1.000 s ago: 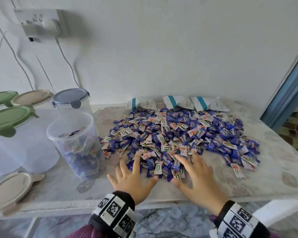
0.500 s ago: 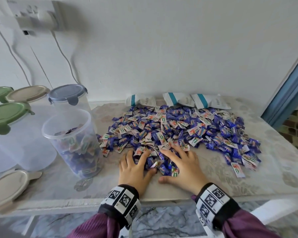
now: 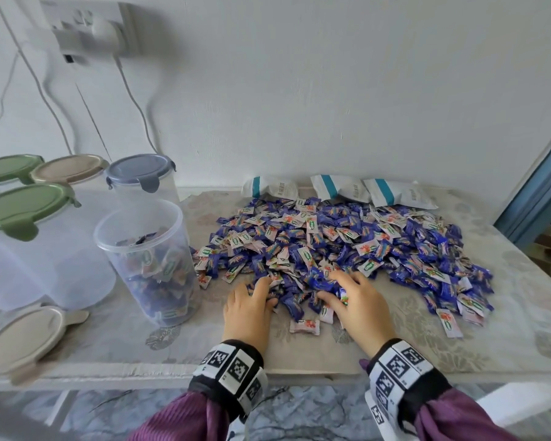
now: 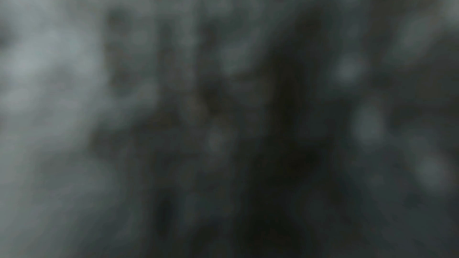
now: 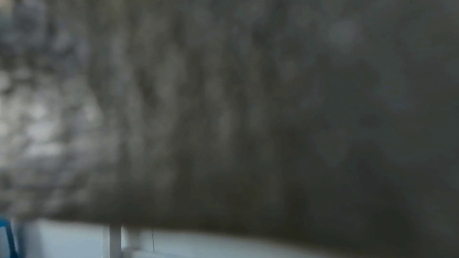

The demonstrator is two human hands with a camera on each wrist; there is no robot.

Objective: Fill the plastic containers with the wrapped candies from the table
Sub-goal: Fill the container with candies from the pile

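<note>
Left hand (image 3: 248,308) and right hand (image 3: 357,302) palm-down near the front edge of the patterned pale table (image 3: 506,313), fingers curled into the near rim of the heap of blue-and-white wrapped candies (image 3: 341,243), gathering a clump between them. Open clear plastic container (image 3: 145,261), partly filled with candies, upright toward the left edge, just beside the heap. Lidded containers (image 3: 23,237) behind it. Wrist views dark and blurred.

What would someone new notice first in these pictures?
The big heap of blue candies across the table's middle. Both hands, left hand and right hand, scoop at its near edge. Left of it stands an open container, partly filled, among lidded ones.
</note>
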